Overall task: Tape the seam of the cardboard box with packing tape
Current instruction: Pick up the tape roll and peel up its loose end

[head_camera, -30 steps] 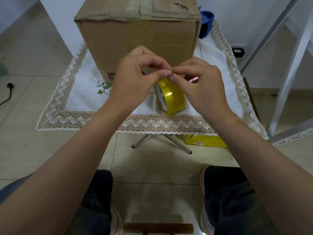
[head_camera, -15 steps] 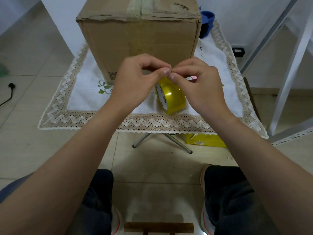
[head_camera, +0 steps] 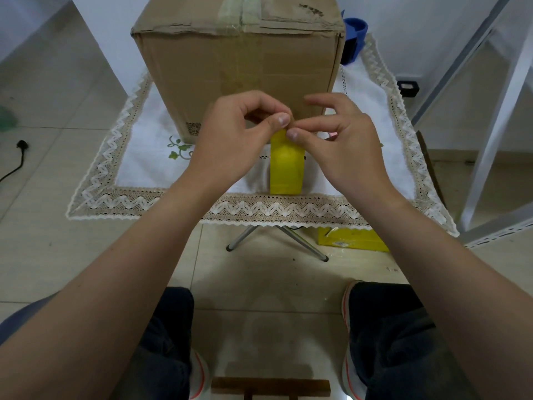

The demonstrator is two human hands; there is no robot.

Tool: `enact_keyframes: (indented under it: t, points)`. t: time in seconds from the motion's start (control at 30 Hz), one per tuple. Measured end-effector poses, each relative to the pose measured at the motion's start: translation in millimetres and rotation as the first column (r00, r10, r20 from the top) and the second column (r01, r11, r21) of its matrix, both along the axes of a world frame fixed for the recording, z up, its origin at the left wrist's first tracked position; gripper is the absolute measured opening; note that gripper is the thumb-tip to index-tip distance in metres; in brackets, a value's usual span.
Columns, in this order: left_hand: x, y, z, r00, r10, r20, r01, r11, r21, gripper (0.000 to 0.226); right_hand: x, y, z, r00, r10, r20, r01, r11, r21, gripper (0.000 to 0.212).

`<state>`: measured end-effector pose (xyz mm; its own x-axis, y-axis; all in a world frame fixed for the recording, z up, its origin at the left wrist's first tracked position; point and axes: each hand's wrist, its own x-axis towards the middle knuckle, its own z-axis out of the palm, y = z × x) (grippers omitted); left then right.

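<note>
The top of the upright yellow tape roll is pinched by the left hand and right hand before the cardboard box.

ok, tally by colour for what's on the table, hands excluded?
Brown: 1, cardboard box
Yellow: 1, tape roll
Blue: 1, blue object behind the box, partly hidden
White: 1, tablecloth
Total: 4
</note>
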<state>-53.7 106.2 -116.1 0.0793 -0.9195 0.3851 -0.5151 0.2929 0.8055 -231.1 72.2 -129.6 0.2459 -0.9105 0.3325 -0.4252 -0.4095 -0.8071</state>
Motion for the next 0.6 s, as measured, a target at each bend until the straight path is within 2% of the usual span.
enact_keyframes:
  t: [0.07, 0.13, 0.23, 0.37, 0.43, 0.53, 0.6]
  points:
    - [-0.3, 0.3, 0.2, 1.000, -0.001, 0.011, 0.001, 1.000, -0.008, 0.010, -2.5, 0.3, 2.1, 0.998, -0.014, -0.054, 0.011, 0.998, -0.060, 0.019]
    - [-0.3, 0.7, 0.4, 1.000, -0.017, 0.019, 0.017, 1.000, -0.003, 0.011, -4.6, 0.2, 3.7, 0.999, -0.015, -0.040, 0.011, 0.996, -0.086, 0.029]
    - [0.2, 0.7, 0.5, 0.999, -0.038, 0.037, 0.038, 0.999, 0.003, 0.009, -5.2, 0.5, 6.2, 0.999, 0.019, 0.027, -0.018, 0.998, -0.055, 0.017]
    - [4.6, -0.3, 2.0, 0.998, -0.059, -0.013, 0.059, 0.998, -0.001, 0.014, -3.3, 1.4, 8.0, 0.999, 0.031, 0.025, -0.031, 0.999, -0.019, 0.003]
    - [8.0, 0.4, 2.9, 0.994, -0.109, -0.023, 0.110, 0.994, 0.019, 0.021, -1.6, 1.8, 7.9, 0.999, 0.033, 0.032, -0.032, 0.999, -0.009, 0.007]
    - [8.6, 1.8, 2.6, 0.988, -0.156, 0.016, 0.154, 0.986, 0.060, 0.020, 1.7, 3.4, 6.7, 0.998, 0.042, 0.044, -0.042, 0.999, 0.000, 0.009]
    - [8.6, 2.8, 2.0, 0.986, -0.164, -0.010, 0.164, 0.983, 0.079, 0.020, 4.1, 5.2, 6.3, 0.998, 0.040, 0.049, -0.040, 0.999, 0.005, 0.008]
